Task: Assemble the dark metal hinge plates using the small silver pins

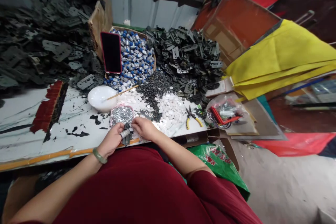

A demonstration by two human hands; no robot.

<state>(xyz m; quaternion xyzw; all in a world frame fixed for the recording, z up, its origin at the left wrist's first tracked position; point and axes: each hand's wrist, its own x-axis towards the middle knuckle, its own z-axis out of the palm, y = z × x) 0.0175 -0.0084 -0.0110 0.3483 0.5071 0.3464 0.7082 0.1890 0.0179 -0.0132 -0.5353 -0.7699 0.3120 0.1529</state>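
Note:
Near the table's front edge, my left hand is closed round a dark grey metal bracket. A pale wrap covers one of its fingers, and a green bangle sits on that wrist. My right hand meets the bracket's upper end with fingers pinched together; whatever they hold is too small to make out. Just beyond both hands stands a pink-rimmed tub of small shiny metal pins. White discs and small black pieces lie in heaps to the right of it.
A white bowl with a stick across it stands behind the tub. Yellow-handled pliers lie at right, beside a plastic bowl. A phone leans before blue-and-white parts. Bracket piles rise behind.

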